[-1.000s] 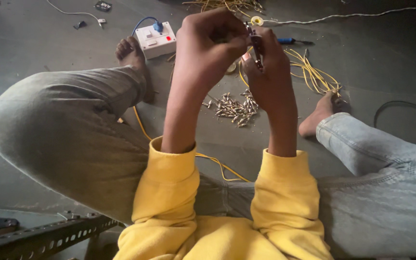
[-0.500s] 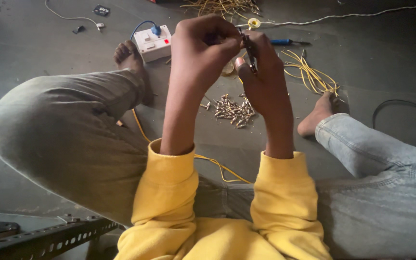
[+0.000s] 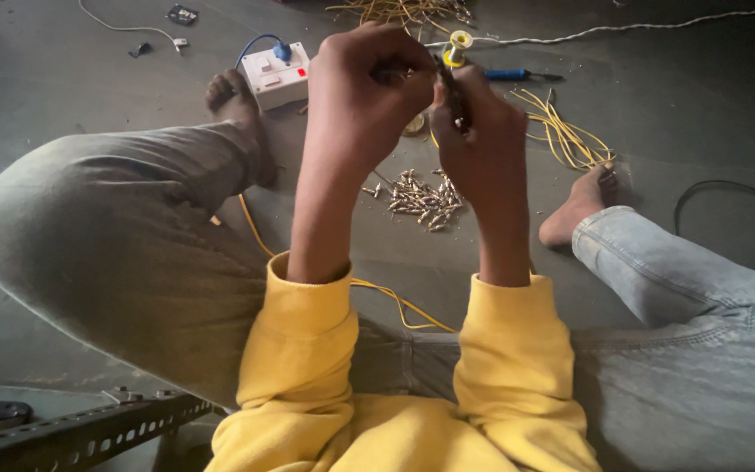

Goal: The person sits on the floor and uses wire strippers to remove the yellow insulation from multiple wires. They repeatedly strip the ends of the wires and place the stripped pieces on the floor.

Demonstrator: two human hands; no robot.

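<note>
Shifted slightly toward frame centre since the earlier frame: both hands, otherwise same posture, raised above the floor point(image 3: 63, 79). Left hand point(image 3: 369, 87) curled narrow, fingertips pinched on something small and hidden; cannot tell what. Right hand point(image 3: 482, 140) closed around a thin dark tool point(image 3: 454, 100), upright, tip meeting the left fingertips at upper centre.

No true containers seen. Loose pile of small metal connectors point(image 3: 417, 199) directly on floor, below the hands, centre of frame. White switch box point(image 3: 274, 77) with blue plug at upper left of hands, beside a bare foot. Solder spool point(image 3: 458, 45) and blue-handled screwdriver point(image 3: 513, 75) just right of the hands, top centre. Bundle of yellow wires point(image 3: 565, 135) at upper right; one yellow wire point(image 3: 386, 297) running down between the legs.

Open floor at far left and upper right. Perforated metal angle bar point(image 3: 80, 433) along lower left edge.
</note>
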